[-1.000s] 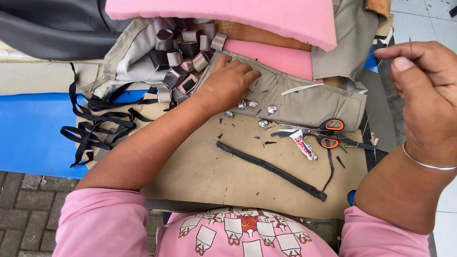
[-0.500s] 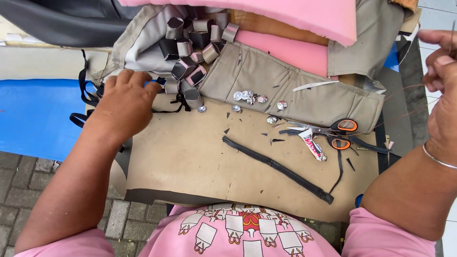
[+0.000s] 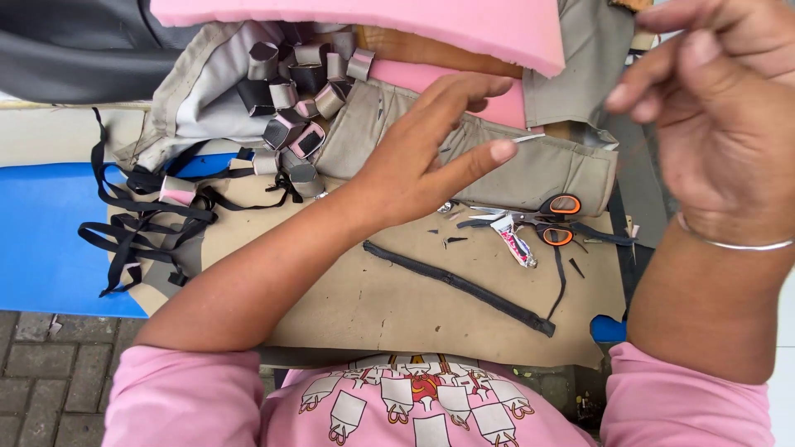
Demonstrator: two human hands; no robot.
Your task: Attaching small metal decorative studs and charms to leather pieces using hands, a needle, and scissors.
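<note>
Head view looks straight down on a cluttered work board. At twelve o'clock a pink foam slab (image 3: 373, 29) lies across the top, with a heap of small folded grey and black strap loops (image 3: 298, 91) just under its left part. Toward nine o'clock a tangle of black webbing straps (image 3: 137, 219) sprawls over a blue sheet (image 3: 41, 240). At three o'clock from the board's middle, orange-handled scissors (image 3: 546, 219) rest beside a small crumpled tube (image 3: 513, 242), and a long black strip (image 3: 460, 285) runs slantwise from the centre toward five o'clock.

Left hand (image 3: 426, 153) hovers over the tan fabric pouch (image 3: 538, 170), fingers spread and straight, gripping nothing; the forearm crosses the brown cardboard (image 3: 373, 302) and hides part of it. Its forefinger tip lies near a thin pale sliver (image 3: 526, 138) on the pouch; whether they touch I cannot tell.

Right hand (image 3: 720, 124) is raised at two o'clock, close to the camera and blurred, thumb and forefinger pinched together; a fine thread may be between them, but it is too faint to be sure. A thin metal bangle (image 3: 729, 242) circles the wrist.

The pouch is khaki, stitched, lying flat at the board's upper right. Grey paving bricks (image 3: 41, 372) show at seven o'clock.
</note>
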